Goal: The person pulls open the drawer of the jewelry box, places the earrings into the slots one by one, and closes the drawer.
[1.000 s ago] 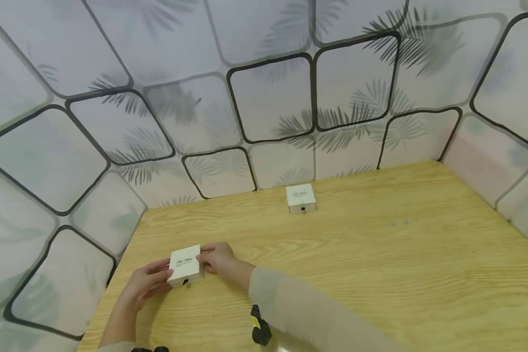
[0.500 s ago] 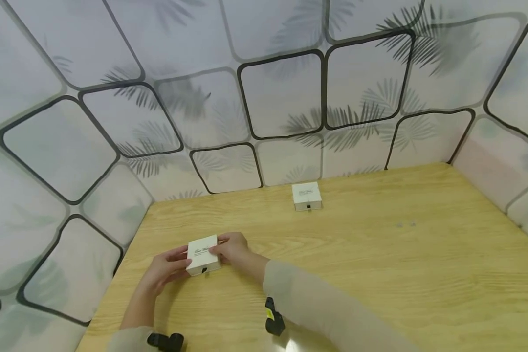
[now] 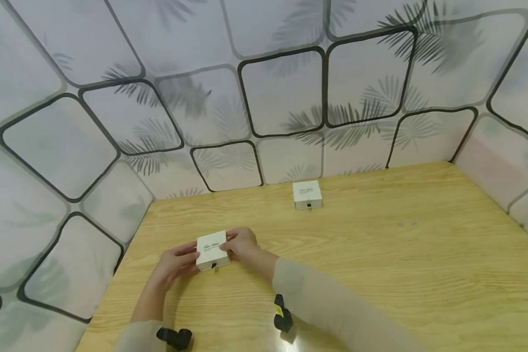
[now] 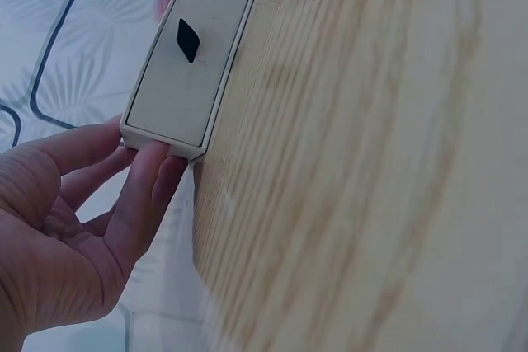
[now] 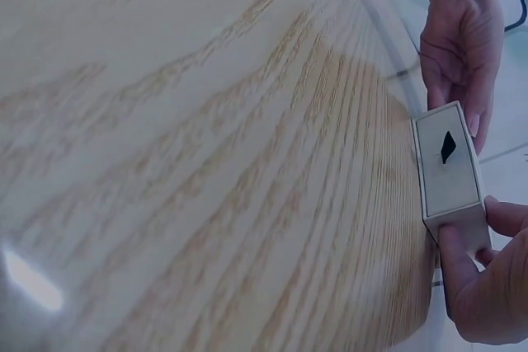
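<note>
A small white drawer box (image 3: 210, 253) with dark script on its lid stands at the left of the table, held between both hands. My left hand (image 3: 176, 264) grips its left side, the thumb near the top edge and fingers along the side, as the left wrist view shows. On the opposite side my right hand (image 3: 244, 246) pinches it, thumb over the lid's edge. A black pull tab (image 4: 188, 40) sticks out of the drawer front, which faces me and is pushed in. In the right wrist view the box's end (image 5: 459, 224) meets the right fingers.
A second white box (image 3: 307, 193) of the same look stands at the back of the wooden table (image 3: 356, 274), near the patterned wall covering (image 3: 281, 93). Two tiny clear bits (image 3: 407, 223) lie to the right. Black wrist cameras (image 3: 283, 315) hang by the sleeves.
Both hands have moved the box to the right and slightly away from me, keeping their grip. The head view shifted a little at first. The second box stays in place.
</note>
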A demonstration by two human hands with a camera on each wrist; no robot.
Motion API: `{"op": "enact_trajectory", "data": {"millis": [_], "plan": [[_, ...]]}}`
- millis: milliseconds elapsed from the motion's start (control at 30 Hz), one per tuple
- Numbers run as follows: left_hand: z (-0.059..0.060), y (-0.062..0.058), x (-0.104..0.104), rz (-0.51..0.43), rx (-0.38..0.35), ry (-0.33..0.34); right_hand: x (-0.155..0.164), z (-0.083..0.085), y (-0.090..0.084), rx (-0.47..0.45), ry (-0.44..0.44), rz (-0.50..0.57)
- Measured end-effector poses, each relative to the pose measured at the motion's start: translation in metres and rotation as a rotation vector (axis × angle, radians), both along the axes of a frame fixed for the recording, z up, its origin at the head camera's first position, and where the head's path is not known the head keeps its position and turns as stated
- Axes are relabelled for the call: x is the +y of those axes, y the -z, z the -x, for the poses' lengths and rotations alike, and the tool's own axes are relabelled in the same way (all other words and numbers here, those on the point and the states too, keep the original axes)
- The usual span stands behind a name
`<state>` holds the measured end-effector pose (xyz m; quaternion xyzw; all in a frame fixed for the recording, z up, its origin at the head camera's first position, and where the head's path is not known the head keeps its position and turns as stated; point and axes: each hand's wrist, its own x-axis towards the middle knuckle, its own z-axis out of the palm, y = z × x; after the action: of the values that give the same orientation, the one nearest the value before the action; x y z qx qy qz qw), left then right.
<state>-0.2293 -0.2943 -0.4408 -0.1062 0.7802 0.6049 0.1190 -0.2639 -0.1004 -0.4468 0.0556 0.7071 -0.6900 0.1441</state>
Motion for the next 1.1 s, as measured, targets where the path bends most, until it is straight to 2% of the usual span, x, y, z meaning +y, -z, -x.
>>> {"op": "enact_trajectory", "data": {"millis": [300,800,900,1100], "plan": [[0.008,0.002,0.011,-0.005,0.032,0.044,0.016,0.002,0.003,0.013,0.002,0.065],[0.013,0.003,0.029,-0.014,0.066,0.038,0.033,0.002,0.004,0.031,0.017,0.008],[0.015,0.005,0.036,-0.029,0.06,0.014,0.039,0.003,0.006,0.028,0.005,0.014],[0.02,0.009,0.053,-0.09,0.042,0.013,0.057,0.006,0.009,0.01,0.031,0.017]]}}
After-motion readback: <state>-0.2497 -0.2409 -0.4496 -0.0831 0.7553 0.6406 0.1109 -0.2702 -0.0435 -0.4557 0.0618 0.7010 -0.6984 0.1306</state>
